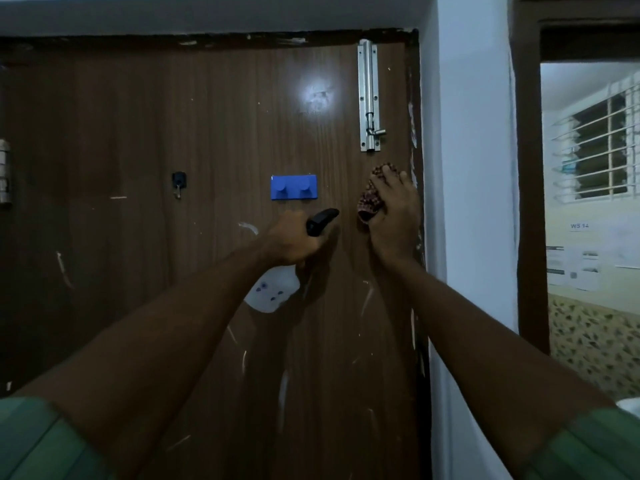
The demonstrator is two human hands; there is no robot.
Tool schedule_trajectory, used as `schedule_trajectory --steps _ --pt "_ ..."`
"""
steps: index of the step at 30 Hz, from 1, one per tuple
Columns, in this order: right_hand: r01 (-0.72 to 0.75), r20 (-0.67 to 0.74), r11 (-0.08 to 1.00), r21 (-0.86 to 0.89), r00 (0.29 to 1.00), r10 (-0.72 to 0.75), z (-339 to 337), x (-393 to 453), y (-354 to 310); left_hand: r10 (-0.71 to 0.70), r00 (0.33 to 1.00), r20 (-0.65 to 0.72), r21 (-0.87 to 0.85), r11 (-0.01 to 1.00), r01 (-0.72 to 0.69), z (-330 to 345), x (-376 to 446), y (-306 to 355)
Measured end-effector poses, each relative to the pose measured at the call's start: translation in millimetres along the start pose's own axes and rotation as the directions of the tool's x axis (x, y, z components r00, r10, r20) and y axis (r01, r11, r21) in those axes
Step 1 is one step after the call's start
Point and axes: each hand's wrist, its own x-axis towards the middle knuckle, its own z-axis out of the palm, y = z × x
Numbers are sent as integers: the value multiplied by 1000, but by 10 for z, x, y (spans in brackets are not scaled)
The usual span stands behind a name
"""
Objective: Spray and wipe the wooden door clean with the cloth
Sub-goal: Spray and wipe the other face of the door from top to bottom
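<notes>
The brown wooden door (173, 116) fills most of the view and carries pale scratches and smears low down. My left hand (294, 240) grips a spray bottle (273, 289) by its neck; the black nozzle sticks up toward the door and the white body hangs below my fist. My right hand (391, 216) presses a dark patterned cloth (369, 202) against the door near its right edge, just below the bolt. The cloth shows at my fingertips and along the left of my palm.
A steel sliding bolt (369, 95) is fixed at the door's upper right. A blue double hook (293, 187) and a small black hook (178, 183) sit at mid height. A white wall (467, 168) and an open doorway (588, 202) lie to the right.
</notes>
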Motion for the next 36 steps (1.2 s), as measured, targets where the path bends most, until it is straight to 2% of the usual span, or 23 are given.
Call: schedule_trajectory --steps 2,3,4,5,6,7,8,9,11,12,13,14,16,18,19,20,21,22,24,26,28,33,36 --pt "95 20 995 -28 995 -94 77 -128 -108 43 999 15 17 999 -43 -66 -9 -32" --pt "226 97 973 -45 971 -221 108 -286 -96 61 998 6 21 998 -62 -114 -21 -62" --pt "398 202 916 -57 903 -380 130 -480 -52 77 997 -3 31 997 -76 -158 -41 -92" --pt "560 327 827 -48 791 -517 115 -653 11 86 996 -10 47 995 -85 -201 -60 -120" --pt "680 435 732 -27 667 -604 90 -723 104 86 996 -15 66 994 -84 -247 -80 -159" --pt "746 493 666 0 580 -649 85 -665 190 81 997 -17 84 993 -80 -300 -99 -204" --pt "747 492 665 5 577 -652 75 -561 230 73 997 -14 99 993 -72 -337 -109 -238" --pt "670 446 742 -9 667 -597 106 -428 197 61 998 -14 109 992 -60 -396 -119 -279" --pt "329 241 943 -43 920 -309 182 -234 -38 23 999 -32 100 995 -20 -498 -108 -352" --pt "160 138 986 -43 979 -153 253 -200 -202 0 999 -51 82 997 4 -543 -103 -378" --pt "66 70 997 -44 996 -63 354 -206 -356 -13 998 -62 69 997 18 -585 -99 -404" --pt "64 56 997 -48 997 -61 435 -237 -452 -17 998 -62 65 998 21 -604 -102 -420" --pt "246 167 967 -70 958 -232 492 -384 -448 -9 999 -36 60 998 11 -614 -126 -430" --pt "505 331 859 -85 827 -454 346 -454 -202 14 1000 -11 71 997 -14 -601 -151 -442" --pt "596 394 798 -87 756 -522 225 -410 -58 19 1000 -4 81 997 -19 -602 -154 -459" --pt "635 425 767 -93 722 -546 107 -352 65 20 1000 0 88 996 -20 -614 -162 -473" --pt "623 426 774 -115 735 -528 -9 -306 155 15 1000 7 88 996 -16 -633 -159 -491" --pt "562 398 815 -141 786 -473 -111 -285 220 15 1000 12 83 996 -16 -648 -157 -504" --pt "372 279 913 -167 906 -319 -227 -302 317 19 1000 15 74 997 -20 -673 -140 -530" --pt "224 161 960 -168 967 -198 -227 -415 302 23 1000 9 75 997 -23 -700 -159 -540" --pt "136 105 975 -177 987 -119 -164 -652 262 20 1000 -12 65 998 -19 -709 -174 -562" --pt "169 148 968 -185 979 -143 -1 -1092 83 -20 999 -27 25 999 21 -748 -194 -719" --pt "-2 55 980 -197 998 13 275 -929 -231 -54 998 -29 -26 998 53 -787 -236 -762"
